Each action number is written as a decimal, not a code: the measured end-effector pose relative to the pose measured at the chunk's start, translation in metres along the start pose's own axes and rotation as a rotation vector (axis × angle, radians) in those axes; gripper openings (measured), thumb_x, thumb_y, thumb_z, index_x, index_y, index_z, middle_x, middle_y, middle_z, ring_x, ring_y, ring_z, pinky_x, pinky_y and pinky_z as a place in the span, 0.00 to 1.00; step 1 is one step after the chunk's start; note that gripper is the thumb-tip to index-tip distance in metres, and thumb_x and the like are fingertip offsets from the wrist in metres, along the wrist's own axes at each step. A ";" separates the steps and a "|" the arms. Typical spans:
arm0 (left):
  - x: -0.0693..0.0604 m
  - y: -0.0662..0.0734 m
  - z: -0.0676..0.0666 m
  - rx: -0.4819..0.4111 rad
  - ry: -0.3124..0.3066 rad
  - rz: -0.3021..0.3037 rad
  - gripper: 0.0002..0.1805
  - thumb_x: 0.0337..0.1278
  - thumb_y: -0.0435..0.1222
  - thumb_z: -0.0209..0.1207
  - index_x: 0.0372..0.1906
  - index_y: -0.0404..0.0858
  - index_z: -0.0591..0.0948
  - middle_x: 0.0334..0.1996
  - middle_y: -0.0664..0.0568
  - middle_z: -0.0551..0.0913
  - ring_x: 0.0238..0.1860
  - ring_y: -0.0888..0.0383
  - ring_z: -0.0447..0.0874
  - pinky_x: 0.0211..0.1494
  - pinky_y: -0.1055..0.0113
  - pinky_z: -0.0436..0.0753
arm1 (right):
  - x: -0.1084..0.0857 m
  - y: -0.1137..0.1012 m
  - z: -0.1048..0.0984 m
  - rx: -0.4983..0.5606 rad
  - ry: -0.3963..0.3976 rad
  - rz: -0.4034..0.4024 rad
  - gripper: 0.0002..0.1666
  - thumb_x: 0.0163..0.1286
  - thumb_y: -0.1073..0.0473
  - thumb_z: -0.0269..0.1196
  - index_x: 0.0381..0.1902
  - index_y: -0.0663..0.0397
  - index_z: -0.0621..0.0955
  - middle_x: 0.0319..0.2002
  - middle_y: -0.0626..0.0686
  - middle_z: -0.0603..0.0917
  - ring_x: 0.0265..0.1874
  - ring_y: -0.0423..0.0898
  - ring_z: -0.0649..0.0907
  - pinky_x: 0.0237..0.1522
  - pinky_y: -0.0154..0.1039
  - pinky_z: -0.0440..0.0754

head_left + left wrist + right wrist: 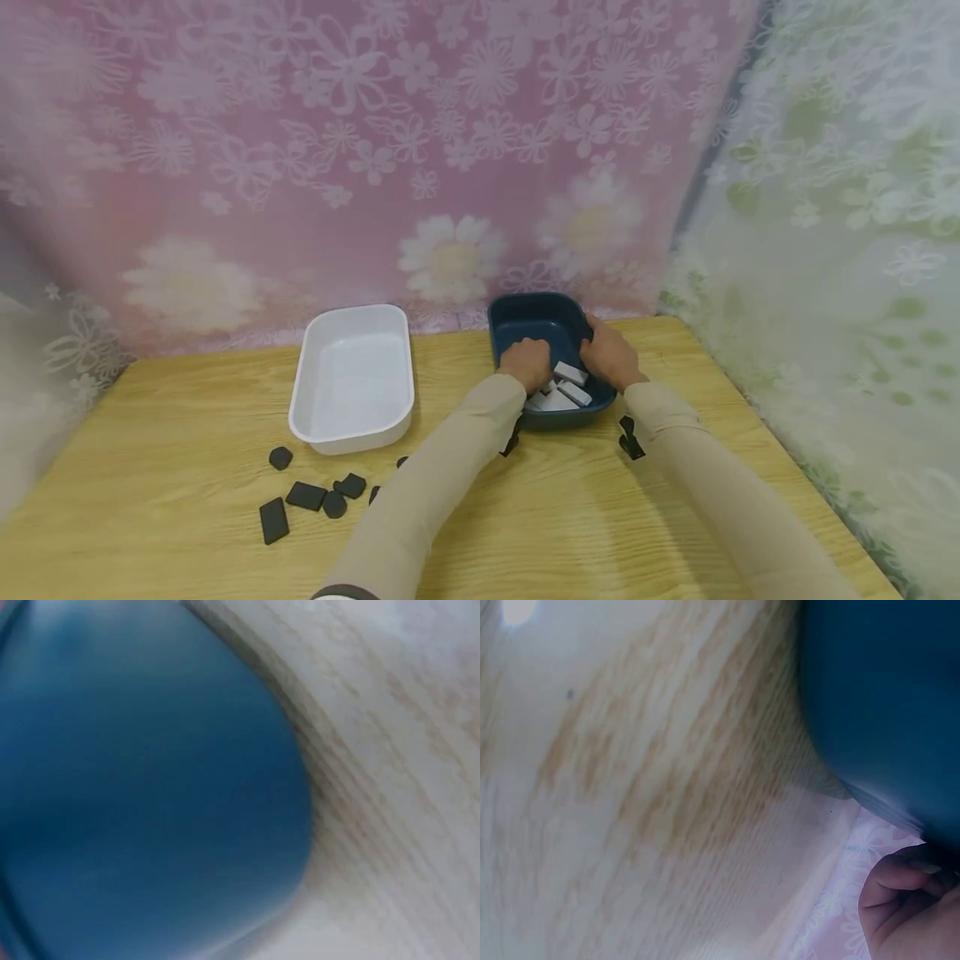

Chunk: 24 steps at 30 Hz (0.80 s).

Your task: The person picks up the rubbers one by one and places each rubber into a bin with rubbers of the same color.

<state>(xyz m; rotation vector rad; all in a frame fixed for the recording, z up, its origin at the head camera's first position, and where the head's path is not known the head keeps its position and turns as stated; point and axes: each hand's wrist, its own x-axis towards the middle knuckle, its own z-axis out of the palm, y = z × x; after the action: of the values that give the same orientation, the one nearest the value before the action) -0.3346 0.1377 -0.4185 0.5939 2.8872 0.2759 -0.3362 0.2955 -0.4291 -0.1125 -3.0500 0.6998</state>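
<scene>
A dark blue plastic basin (540,307) stands at the back right of the table, with several white blocks (573,393) heaped at its near end. My left hand (527,363) reaches over the left rim into it, close above the blocks. Its fingers point down and are hidden, so whether they hold a block does not show. With curled fingers, my right hand (611,354) grips the right rim. In the left wrist view the basin's outer wall (165,772) fills the left side. The right wrist view has part of the right hand (911,904) beside the basin wall (885,697).
Left of the basin is a white plastic basin (351,442) with a bare floor. Several black pieces (306,496), rectangular and rounded, lie on the wooden table (187,467) in front of it, some partly behind the left sleeve (427,492). Flowered cloth (337,167) hangs behind the table.
</scene>
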 end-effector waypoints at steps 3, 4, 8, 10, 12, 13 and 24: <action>-0.007 0.003 -0.005 0.065 0.016 0.004 0.13 0.62 0.44 0.58 0.48 0.45 0.83 0.46 0.50 0.83 0.45 0.52 0.80 0.43 0.59 0.79 | 0.000 0.000 -0.001 0.002 0.008 -0.011 0.35 0.71 0.60 0.45 0.74 0.59 0.54 0.67 0.67 0.63 0.59 0.66 0.71 0.47 0.61 0.73; -0.009 0.003 -0.005 0.086 0.022 0.009 0.14 0.62 0.44 0.59 0.49 0.46 0.83 0.47 0.50 0.82 0.46 0.52 0.79 0.43 0.59 0.79 | 0.000 0.000 -0.001 0.004 0.008 -0.019 0.35 0.71 0.60 0.45 0.74 0.60 0.54 0.67 0.68 0.63 0.59 0.66 0.71 0.47 0.61 0.73; -0.017 0.002 -0.008 0.159 0.074 0.048 0.17 0.62 0.47 0.58 0.54 0.49 0.80 0.52 0.49 0.77 0.51 0.52 0.73 0.48 0.60 0.77 | 0.001 0.003 -0.001 0.037 0.022 -0.053 0.35 0.70 0.61 0.46 0.72 0.64 0.55 0.65 0.70 0.65 0.58 0.67 0.71 0.49 0.61 0.72; -0.021 -0.001 -0.011 0.171 0.111 0.087 0.17 0.64 0.46 0.57 0.56 0.50 0.78 0.53 0.50 0.75 0.52 0.53 0.72 0.50 0.60 0.75 | 0.002 0.006 -0.001 0.077 0.029 -0.074 0.34 0.70 0.61 0.46 0.72 0.67 0.55 0.64 0.72 0.64 0.57 0.68 0.71 0.52 0.60 0.71; -0.025 -0.005 -0.016 0.182 0.148 0.137 0.19 0.66 0.45 0.54 0.60 0.51 0.75 0.56 0.50 0.73 0.54 0.53 0.72 0.53 0.60 0.74 | 0.001 0.009 -0.003 0.122 0.012 -0.083 0.34 0.73 0.58 0.46 0.71 0.69 0.54 0.65 0.73 0.62 0.59 0.69 0.69 0.55 0.61 0.68; -0.027 -0.007 -0.018 0.188 0.166 0.157 0.20 0.67 0.44 0.53 0.62 0.51 0.73 0.57 0.51 0.73 0.55 0.53 0.72 0.54 0.60 0.73 | 0.001 0.010 -0.005 0.144 -0.007 -0.088 0.35 0.75 0.55 0.46 0.71 0.70 0.52 0.66 0.74 0.61 0.60 0.70 0.67 0.57 0.61 0.66; -0.045 -0.065 -0.043 0.202 0.362 0.113 0.20 0.68 0.40 0.48 0.63 0.46 0.68 0.55 0.47 0.72 0.54 0.50 0.72 0.56 0.56 0.71 | -0.003 -0.010 -0.023 0.038 -0.084 -0.126 0.45 0.76 0.39 0.40 0.71 0.74 0.49 0.65 0.79 0.53 0.64 0.74 0.53 0.62 0.66 0.50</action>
<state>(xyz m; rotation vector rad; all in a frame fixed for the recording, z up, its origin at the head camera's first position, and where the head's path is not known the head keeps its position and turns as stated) -0.3273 0.0545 -0.3852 0.8194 3.2611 0.1165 -0.3328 0.2964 -0.4039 0.1111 -3.0864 0.7715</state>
